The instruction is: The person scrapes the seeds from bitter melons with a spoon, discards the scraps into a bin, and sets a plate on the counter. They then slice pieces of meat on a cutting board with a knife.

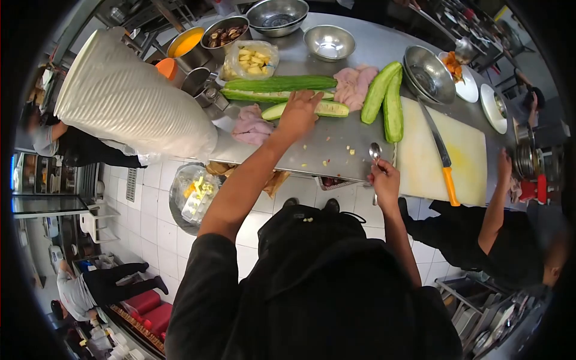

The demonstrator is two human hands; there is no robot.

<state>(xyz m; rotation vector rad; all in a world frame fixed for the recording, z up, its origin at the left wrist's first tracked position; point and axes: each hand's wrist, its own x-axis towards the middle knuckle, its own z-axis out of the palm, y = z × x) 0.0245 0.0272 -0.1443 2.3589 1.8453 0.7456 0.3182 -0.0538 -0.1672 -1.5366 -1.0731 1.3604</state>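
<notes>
Left grip (299,112) — atop cut gourd (332,108), touching

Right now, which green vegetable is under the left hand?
The left hand is on the pale-faced piece in front of two others; another two lie to its right.

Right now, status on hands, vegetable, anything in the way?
Left hand on halved vegetable, pale cut face showing. Right hand gripping spoon. Loose scraps on counter between hands; knife on board, off to the right.

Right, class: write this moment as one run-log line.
left hand: on cut gourd | right hand: holding spoon | knife: on cutting board
</notes>
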